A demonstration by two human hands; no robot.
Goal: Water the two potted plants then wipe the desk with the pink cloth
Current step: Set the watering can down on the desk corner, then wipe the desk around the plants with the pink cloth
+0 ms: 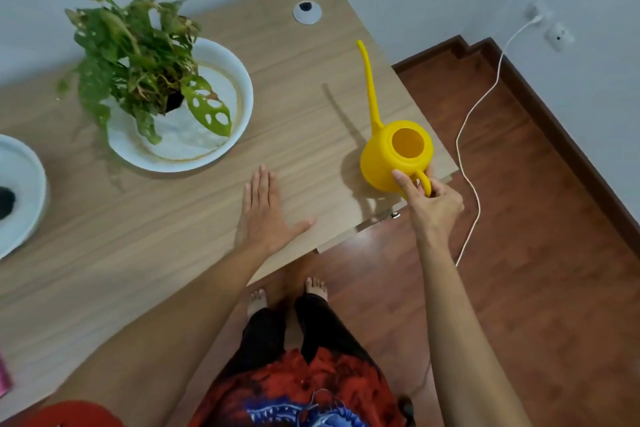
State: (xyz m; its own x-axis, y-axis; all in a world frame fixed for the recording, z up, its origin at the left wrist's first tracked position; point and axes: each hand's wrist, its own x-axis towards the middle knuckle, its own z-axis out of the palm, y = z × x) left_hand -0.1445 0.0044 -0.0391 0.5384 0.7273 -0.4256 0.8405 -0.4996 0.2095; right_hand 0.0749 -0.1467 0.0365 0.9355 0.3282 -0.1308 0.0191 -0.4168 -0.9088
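A yellow watering can (pixel 391 152) with a long thin spout stands on the wooden desk (pixel 138 253) near its right edge. My right hand (pixel 429 198) has its fingers closed around the can's handle. My left hand (pixel 266 211) lies flat on the desk, fingers apart, holding nothing. A leafy green potted plant (pixel 138 59) stands in a white dish (pixel 239 80) at the back left. A second white dish (pixel 27 177) with something dark in it shows at the left edge; its plant is out of view. A strip of pink cloth (pixel 4 378) peeks in at the lower left edge.
A white cable grommet (pixel 307 12) sits in the desk near the back wall. A white cord (pixel 467 135) runs from a wall socket across the wooden floor right of the desk. My bare feet (pixel 287 295) stand at the desk's front corner.
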